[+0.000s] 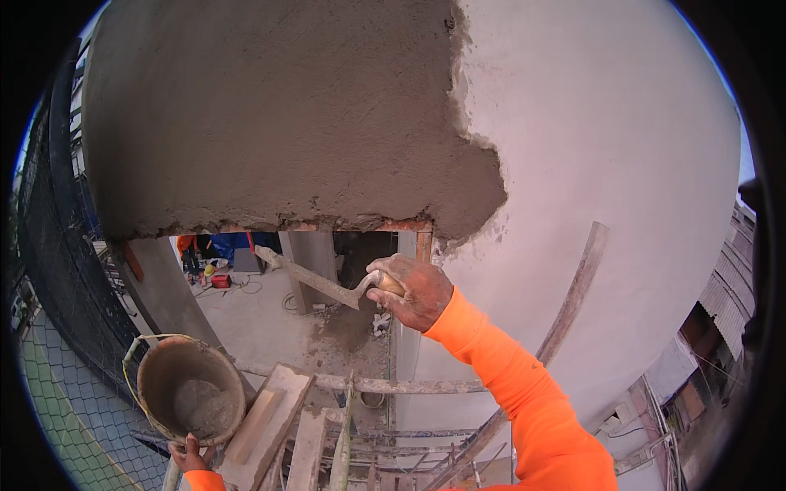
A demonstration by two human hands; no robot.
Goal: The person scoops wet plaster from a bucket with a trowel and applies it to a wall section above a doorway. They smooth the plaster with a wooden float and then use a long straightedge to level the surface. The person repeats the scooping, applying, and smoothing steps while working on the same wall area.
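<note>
My right hand (pixel 416 293), its sleeve orange, is closed around the wooden handle of a trowel (pixel 318 283). The trowel's mortar-smeared blade points left, just below the lower edge of the wet grey plaster (pixel 295 114). At the lower left, my left hand (pixel 193 457) grips the near rim of a round bucket (pixel 151 376). Grey mortar (pixel 205 405) lies in the bottom of this bucket, and a thin handle hangs over its left side. Part of my left hand is hidden at the bucket's wall.
White wall (pixel 622 147) borders the plaster on the right. Scaffold planks (pixel 266 430) and poles (pixel 401 385) stand below me. A wooden pole (pixel 577 286) leans at the right. Dark netting (pixel 70 245) hangs at the left. Through the opening, a person (pixel 187 250) and a red tool case (pixel 221 281) show below.
</note>
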